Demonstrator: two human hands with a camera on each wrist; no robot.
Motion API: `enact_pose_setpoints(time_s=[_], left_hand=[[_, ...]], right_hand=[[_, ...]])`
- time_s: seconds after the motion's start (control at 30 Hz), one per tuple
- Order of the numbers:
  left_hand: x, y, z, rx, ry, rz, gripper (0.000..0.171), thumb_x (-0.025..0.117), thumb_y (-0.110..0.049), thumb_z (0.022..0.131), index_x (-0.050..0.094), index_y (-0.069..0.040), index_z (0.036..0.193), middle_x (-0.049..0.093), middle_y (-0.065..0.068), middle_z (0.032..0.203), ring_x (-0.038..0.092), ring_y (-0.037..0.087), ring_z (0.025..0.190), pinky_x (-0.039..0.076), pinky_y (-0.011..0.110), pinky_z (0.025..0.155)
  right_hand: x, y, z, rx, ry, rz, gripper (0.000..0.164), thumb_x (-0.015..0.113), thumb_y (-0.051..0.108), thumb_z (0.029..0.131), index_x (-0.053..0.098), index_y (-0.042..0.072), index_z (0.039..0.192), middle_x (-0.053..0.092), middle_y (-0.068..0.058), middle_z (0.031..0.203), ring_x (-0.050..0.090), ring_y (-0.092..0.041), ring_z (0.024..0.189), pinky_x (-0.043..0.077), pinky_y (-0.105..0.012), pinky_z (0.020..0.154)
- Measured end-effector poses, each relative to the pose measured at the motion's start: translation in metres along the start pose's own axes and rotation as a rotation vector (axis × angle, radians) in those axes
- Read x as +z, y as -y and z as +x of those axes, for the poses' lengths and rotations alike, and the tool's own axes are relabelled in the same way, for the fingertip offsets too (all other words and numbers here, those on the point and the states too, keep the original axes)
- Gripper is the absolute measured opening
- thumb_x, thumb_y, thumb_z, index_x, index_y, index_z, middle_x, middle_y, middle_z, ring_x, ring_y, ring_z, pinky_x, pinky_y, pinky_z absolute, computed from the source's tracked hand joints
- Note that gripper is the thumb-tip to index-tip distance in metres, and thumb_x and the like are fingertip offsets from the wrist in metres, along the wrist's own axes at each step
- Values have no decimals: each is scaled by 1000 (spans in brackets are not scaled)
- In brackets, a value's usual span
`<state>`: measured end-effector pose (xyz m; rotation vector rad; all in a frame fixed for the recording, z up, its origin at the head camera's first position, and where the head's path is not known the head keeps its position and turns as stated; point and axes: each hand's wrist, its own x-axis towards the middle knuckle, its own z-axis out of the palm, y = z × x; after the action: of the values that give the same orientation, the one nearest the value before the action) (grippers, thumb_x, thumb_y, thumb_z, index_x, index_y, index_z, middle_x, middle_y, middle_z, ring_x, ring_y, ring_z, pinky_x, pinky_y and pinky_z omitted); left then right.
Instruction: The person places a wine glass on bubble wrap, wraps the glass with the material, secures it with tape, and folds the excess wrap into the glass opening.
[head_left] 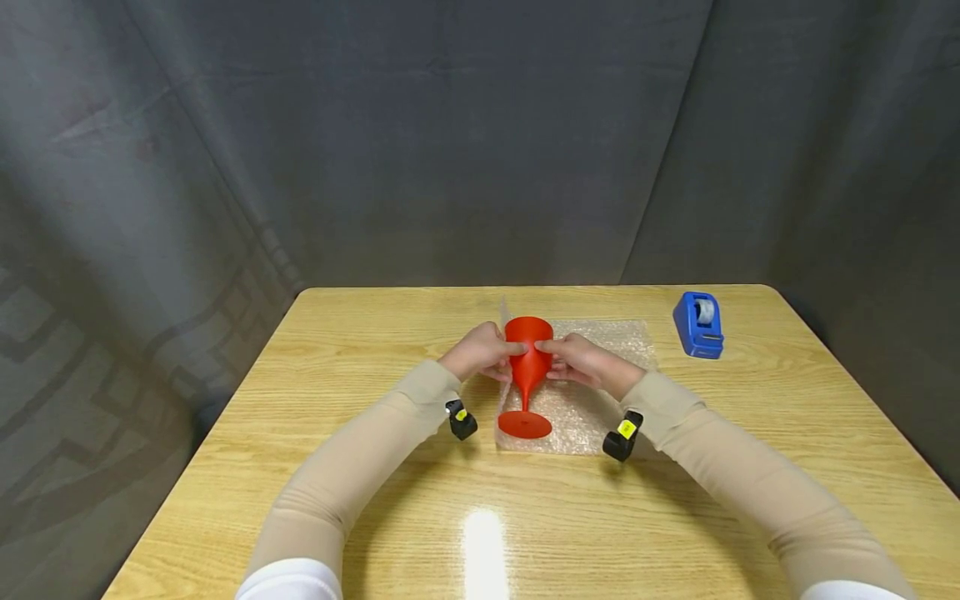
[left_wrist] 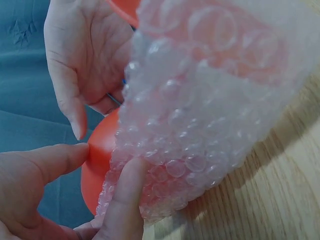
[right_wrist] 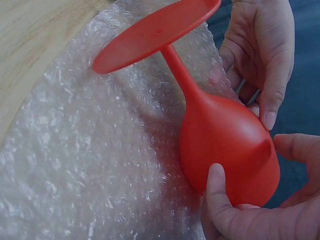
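A red goblet [head_left: 529, 371] lies with its round foot toward me, on a sheet of bubble wrap [head_left: 581, 421]. My left hand [head_left: 482, 351] grips the bowl from the left, its thumb on the red surface. In the left wrist view, a flap of bubble wrap [left_wrist: 175, 130] rises against the bowl, and a finger [left_wrist: 127, 192] of that hand presses it from outside. From the right, my right hand [head_left: 588, 362] holds the same bowl, with thumb and a fingertip on it in the right wrist view. The goblet's stem and foot [right_wrist: 155, 35] show bare there.
A blue tape dispenser [head_left: 698, 325] with a roll of tape stands at the back right of the wooden table [head_left: 360, 350]. Dark grey cloth [head_left: 450, 150] hangs behind the table. Both wrists wear small black cameras.
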<state>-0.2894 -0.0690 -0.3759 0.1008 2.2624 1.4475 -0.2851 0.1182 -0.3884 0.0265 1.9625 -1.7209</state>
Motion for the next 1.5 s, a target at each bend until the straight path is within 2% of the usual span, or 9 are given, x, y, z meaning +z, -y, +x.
enact_pose_setpoints(time_s=[0.33,0.5,0.6,0.67,1.03,1.17,1.27,1.37,1.5], left_hand=[[1,0,0,12,-5,13,33,63,-21,94,45,-6,71,40,2,53,59,17,47,60,35,66],[1,-1,2,-17,-22,-44,24,43,-14,101,44,-4,79,44,6,62,56,18,51,60,32,62],[2,-1,3,-44,-33,-98,16,32,-3,99,42,-3,86,46,8,69,53,19,54,60,31,60],[1,-1,4,-54,-36,-115,16,30,2,97,42,-2,89,46,10,70,52,19,55,60,32,60],[1,6,8,-81,-42,-167,4,43,-2,101,44,2,102,51,11,73,53,17,57,60,32,62],[1,7,7,-70,-67,-143,6,48,-5,100,46,1,99,53,10,74,53,16,59,59,29,60],[0,10,7,-48,-88,-95,8,51,-7,99,52,0,94,55,7,73,54,16,62,60,32,66],[0,12,8,-44,-100,-65,14,53,-9,99,58,2,93,55,6,74,54,19,67,60,39,77],[0,13,10,-77,-107,-85,21,53,-11,99,54,7,109,54,9,84,55,22,75,57,43,85]], right_hand=[[0,-1,1,-11,10,-25,14,53,12,98,52,-2,95,59,0,76,59,-6,66,58,-21,73],[0,-1,1,-16,10,-21,13,53,11,97,52,-1,93,58,0,74,59,-6,63,58,-21,71],[-1,-2,1,-13,7,-12,12,53,10,97,51,0,91,57,0,72,58,-5,60,57,-20,68],[-1,-2,1,-13,9,-9,13,54,10,97,51,0,90,57,0,71,58,-5,59,57,-19,67],[-1,-4,-1,-24,23,1,14,53,9,97,53,-3,92,59,-1,74,59,-6,62,57,-19,67],[-1,-4,-1,-13,9,-8,13,54,10,97,52,-2,91,57,-1,76,58,-6,62,57,-20,67],[-1,-4,-1,-8,6,-7,13,54,10,97,52,-2,92,56,-2,78,58,-6,62,57,-20,67],[-1,-4,-1,-9,12,4,13,54,10,97,51,-2,94,56,-2,79,58,-7,62,57,-20,68],[-2,-4,-1,-17,26,17,14,53,10,97,51,-4,95,56,-2,79,59,-7,62,57,-20,68]])
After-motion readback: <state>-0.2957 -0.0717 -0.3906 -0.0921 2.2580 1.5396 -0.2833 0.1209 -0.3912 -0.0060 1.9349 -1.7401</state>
